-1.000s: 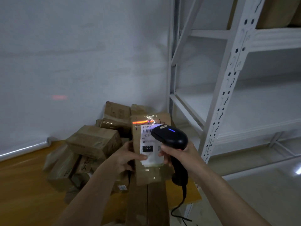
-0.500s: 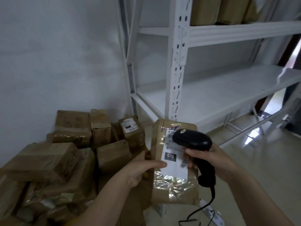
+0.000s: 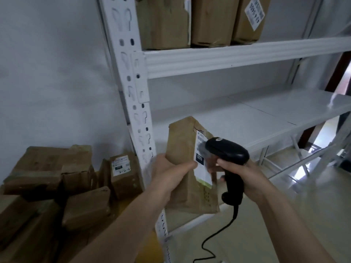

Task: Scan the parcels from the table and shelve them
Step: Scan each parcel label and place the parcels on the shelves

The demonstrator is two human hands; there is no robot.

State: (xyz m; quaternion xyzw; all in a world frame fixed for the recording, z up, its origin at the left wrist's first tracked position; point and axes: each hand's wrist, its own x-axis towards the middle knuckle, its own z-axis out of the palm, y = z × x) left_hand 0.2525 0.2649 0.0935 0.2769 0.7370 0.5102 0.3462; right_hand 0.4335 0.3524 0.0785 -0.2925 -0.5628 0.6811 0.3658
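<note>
My left hand grips a tall brown parcel by its left edge and holds it upright in front of the white shelf unit. A white label runs down the parcel's right face. My right hand is closed around the handle of a black corded barcode scanner, whose head sits against the label. A heap of brown parcels lies on the table at the lower left.
The shelf's white perforated upright stands just left of the held parcel. The middle shelf board is bare. Three brown parcels stand on the upper shelf. The scanner's cable hangs toward the floor.
The view has swung right, from the table pile to the shelf. The parcel has turned edge-on to me and come up beside the upright. The red scan light is gone.
</note>
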